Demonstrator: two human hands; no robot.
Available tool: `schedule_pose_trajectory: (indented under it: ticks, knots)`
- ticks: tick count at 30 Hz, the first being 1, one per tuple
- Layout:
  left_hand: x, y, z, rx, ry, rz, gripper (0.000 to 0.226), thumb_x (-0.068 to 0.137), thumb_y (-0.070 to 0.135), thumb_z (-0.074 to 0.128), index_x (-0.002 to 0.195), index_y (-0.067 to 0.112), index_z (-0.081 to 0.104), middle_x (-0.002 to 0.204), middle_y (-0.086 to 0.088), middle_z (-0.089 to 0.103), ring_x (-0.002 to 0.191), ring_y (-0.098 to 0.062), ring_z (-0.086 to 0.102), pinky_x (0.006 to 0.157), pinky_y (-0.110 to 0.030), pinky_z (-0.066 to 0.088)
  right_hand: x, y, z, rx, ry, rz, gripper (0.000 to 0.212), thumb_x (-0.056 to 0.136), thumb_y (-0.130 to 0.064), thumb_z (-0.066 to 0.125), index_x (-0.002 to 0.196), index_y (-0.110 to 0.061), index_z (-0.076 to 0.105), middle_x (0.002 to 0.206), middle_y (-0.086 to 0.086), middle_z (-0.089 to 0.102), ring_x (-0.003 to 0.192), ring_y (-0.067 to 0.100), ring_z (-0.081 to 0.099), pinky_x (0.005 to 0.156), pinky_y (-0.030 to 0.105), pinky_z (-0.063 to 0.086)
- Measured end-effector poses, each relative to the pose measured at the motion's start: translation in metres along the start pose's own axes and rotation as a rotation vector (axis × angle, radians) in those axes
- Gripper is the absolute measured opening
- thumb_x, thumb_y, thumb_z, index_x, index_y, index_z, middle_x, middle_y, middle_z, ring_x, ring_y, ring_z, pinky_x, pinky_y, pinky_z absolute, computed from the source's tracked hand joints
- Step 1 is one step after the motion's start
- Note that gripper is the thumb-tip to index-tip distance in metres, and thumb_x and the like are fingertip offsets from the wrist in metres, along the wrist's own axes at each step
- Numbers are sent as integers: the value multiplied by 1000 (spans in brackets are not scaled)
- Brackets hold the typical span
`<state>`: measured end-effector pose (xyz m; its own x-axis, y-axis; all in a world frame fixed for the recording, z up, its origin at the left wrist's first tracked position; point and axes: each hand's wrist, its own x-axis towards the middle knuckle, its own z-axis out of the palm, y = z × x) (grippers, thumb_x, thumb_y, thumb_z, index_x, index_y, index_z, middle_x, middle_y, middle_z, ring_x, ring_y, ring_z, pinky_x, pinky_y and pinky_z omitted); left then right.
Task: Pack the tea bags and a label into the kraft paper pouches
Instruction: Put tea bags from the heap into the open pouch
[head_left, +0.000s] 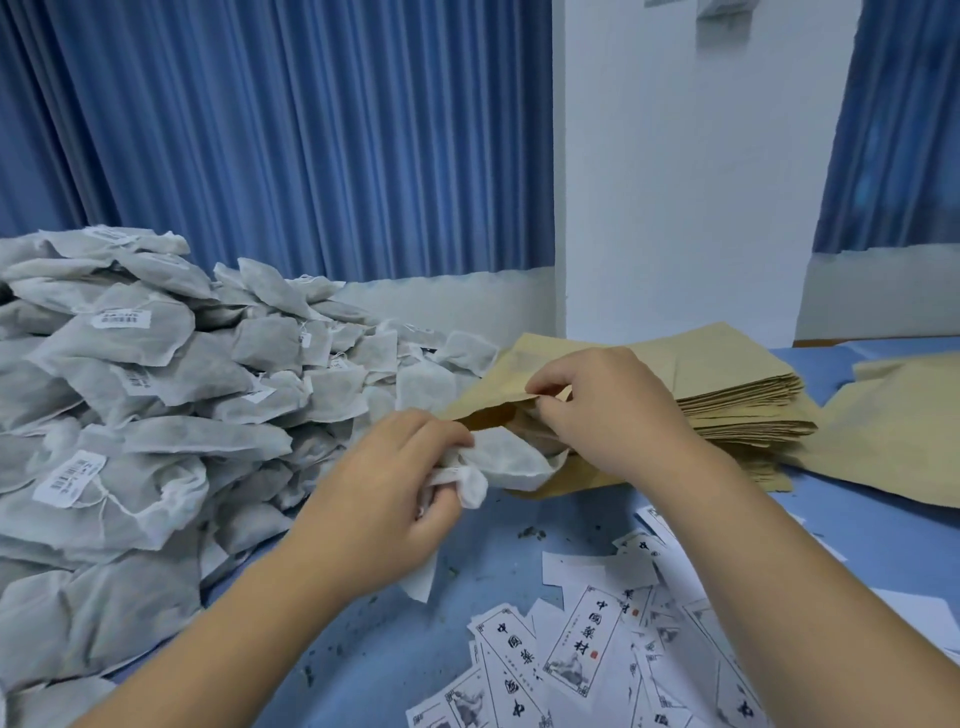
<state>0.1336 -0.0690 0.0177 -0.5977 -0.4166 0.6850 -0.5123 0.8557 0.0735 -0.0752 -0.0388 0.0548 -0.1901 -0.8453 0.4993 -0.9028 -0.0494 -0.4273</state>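
Head view: tea bags (511, 460) are going into the mouth of a kraft pouch (496, 389) near the middle of the blue worktop (395, 649). The left hand (410, 467) is gripping the bunch, fingers curled round it, and the bags are sitting partly inside the opening. The right hand (602, 410) is pinching the pouch's upper lip, holding it open. A large pile of loose tea bags (130, 389) is lying to the left, a thick stack of flat pouches (743, 400) behind the right hand, and printed labels (587, 639) are lying scattered in front. The job looks far from finished — no label is showing in this pouch, and plenty of bags and pouches are waiting.
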Motion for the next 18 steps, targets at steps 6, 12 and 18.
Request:
schedule_pose_trajectory:
  ticks: [6,12,18]
  knots:
    - [4,10,12,3,18,41,36,79,21,47,106,7,66,106,-3,62,96,-19,58,82,-27,45,1,-5,1,-29,7,-40,23,83,-19,54,88,-30,74,95,-10,70,87,18,60,77,36,53]
    - [32,25,28,97,-58,-8,28,83,11,59,109,9,68,106,-6,63,91,-28,59,68,-34,49,1,-5,1,-107,13,-52,23,83,-17,53,88,-27,73,95,-4,70,90,22,62,76,37,54]
    - [43,37,48,341,-126,-55,11,77,17,70,87,12,69,89,-3,64,81,-26,59,52,-30,39,1,-4,2,-169,42,-53,23,86,-16,50,91,-22,72,96,0,71,90,25,62,77,37,53]
